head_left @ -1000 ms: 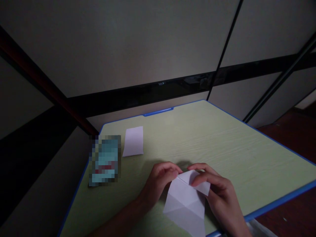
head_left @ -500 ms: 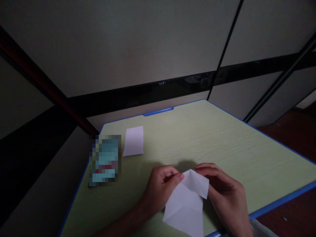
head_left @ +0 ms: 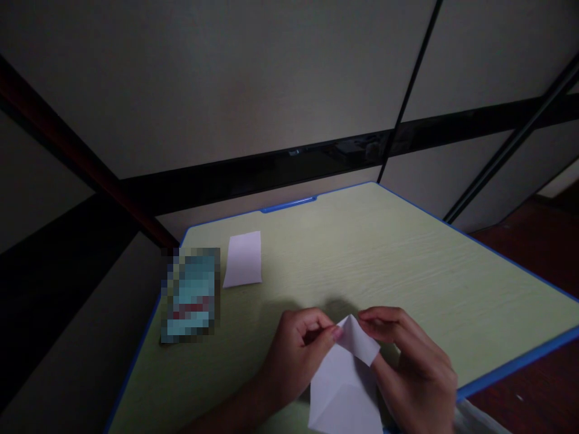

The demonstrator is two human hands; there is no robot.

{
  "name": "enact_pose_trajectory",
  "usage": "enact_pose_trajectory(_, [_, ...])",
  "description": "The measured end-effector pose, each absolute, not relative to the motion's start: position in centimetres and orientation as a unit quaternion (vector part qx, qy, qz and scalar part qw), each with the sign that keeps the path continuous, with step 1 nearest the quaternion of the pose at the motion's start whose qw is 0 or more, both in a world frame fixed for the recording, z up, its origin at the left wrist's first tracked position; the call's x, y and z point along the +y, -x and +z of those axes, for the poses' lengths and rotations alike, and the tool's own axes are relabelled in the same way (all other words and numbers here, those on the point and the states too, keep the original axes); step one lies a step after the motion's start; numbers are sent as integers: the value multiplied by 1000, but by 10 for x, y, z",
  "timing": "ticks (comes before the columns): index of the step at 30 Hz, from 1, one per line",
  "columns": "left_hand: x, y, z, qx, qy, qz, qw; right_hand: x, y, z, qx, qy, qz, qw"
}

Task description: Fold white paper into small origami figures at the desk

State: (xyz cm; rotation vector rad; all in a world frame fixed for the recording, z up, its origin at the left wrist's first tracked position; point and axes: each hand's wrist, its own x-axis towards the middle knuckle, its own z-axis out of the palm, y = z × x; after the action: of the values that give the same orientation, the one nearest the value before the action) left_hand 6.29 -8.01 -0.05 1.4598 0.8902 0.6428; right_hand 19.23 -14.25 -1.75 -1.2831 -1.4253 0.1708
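A partly folded white sheet of paper (head_left: 344,386) lies at the near edge of a pale green desk (head_left: 407,259) with a blue rim. My left hand (head_left: 294,355) pinches the paper's top left edge with curled fingers. My right hand (head_left: 418,374) grips the top right flap, fingers bent over it. The two hands meet at the paper's upper point. The paper's lower part runs out of view at the bottom.
A smaller white slip of paper (head_left: 243,259) lies flat near the desk's far left. A blurred bluish rectangular object (head_left: 190,295) sits at the left edge. Light wall panels with dark strips stand behind the desk. Dark reddish floor shows at right.
The paper's top has been folded narrower into a point. Both hands and the sheet have shifted slightly toward me and to the right.
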Motion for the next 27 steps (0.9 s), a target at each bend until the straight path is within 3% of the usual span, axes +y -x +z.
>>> enact_pose_trajectory(9, [-78,-63,-2,393,-592,305,635,-138,-190,-14,-640,539,113,536])
enact_pose_trajectory(18, [-68,-65,2,416,-521,302,682,-136,-200,-14,-516,485,376,597])
enact_pose_trajectory(27, [-70,-61,-3,396,-519,278,705,-133,-195,-11,-364,427,546,622])
